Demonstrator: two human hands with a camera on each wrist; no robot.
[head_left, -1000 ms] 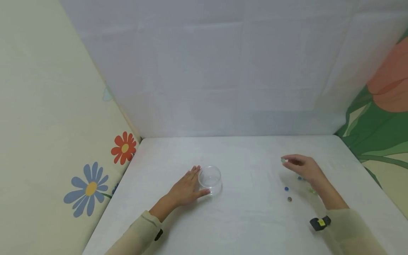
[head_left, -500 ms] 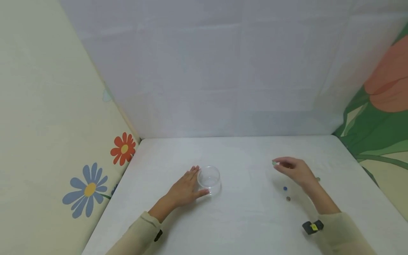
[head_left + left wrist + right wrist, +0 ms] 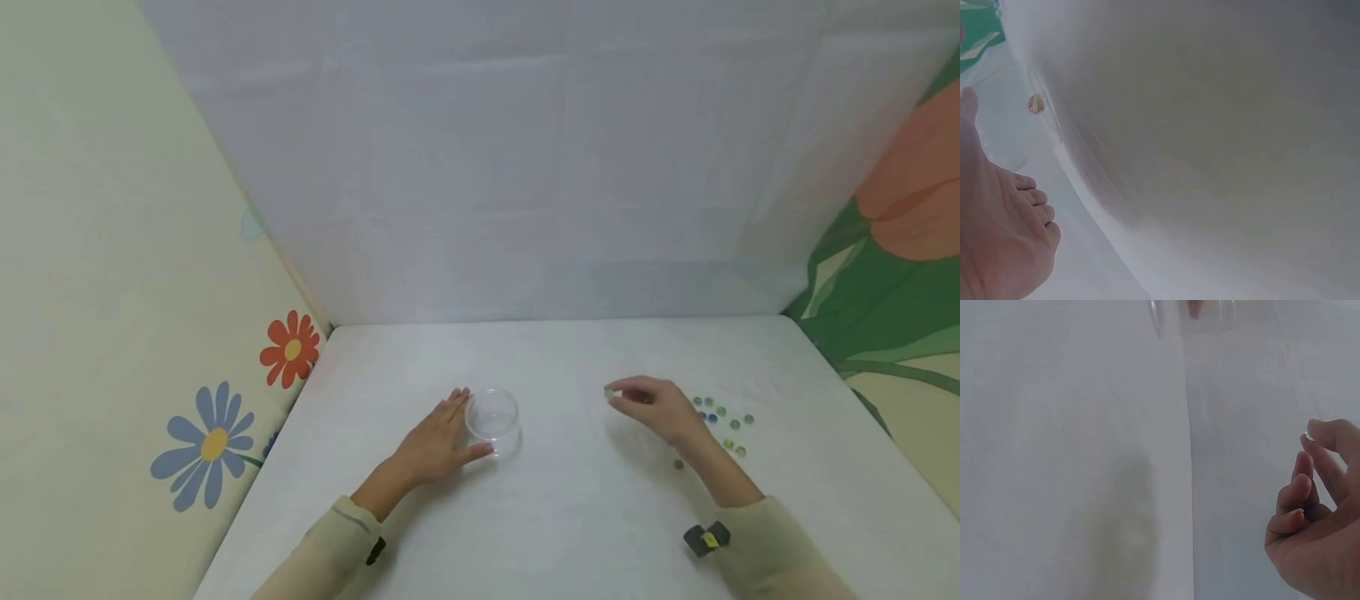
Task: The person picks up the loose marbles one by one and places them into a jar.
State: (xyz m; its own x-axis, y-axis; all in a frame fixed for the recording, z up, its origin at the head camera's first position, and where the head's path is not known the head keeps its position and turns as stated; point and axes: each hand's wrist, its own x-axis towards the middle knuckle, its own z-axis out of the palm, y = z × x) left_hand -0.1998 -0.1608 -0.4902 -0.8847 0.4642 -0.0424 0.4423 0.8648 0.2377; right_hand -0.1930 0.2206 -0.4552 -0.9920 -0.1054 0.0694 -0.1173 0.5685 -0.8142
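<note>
A clear round container (image 3: 514, 425) stands on the white table, with nothing visible inside it in the head view. My left hand (image 3: 431, 448) rests against its left side, fingers straight behind and thumb along the front. To the right, my right hand (image 3: 662, 410) pinches a pale green marble (image 3: 610, 392) between thumb and fingertips, just above the table. The right wrist view shows that marble (image 3: 1310, 431) mostly covered by the fingertips. An orange and white marble (image 3: 1036, 104) appears beyond the container in the left wrist view.
Several green and blue marbles (image 3: 735, 424) lie scattered right of my right hand. A brown marble (image 3: 678, 464) lies by the right forearm. A white cloth wall (image 3: 525, 208) rises behind the table (image 3: 570, 517); flower-printed cloth hangs at both sides.
My right hand has moved left toward the container with the pale green marble, uncovering several marbles behind it. The left hand and the container have stayed in place.
</note>
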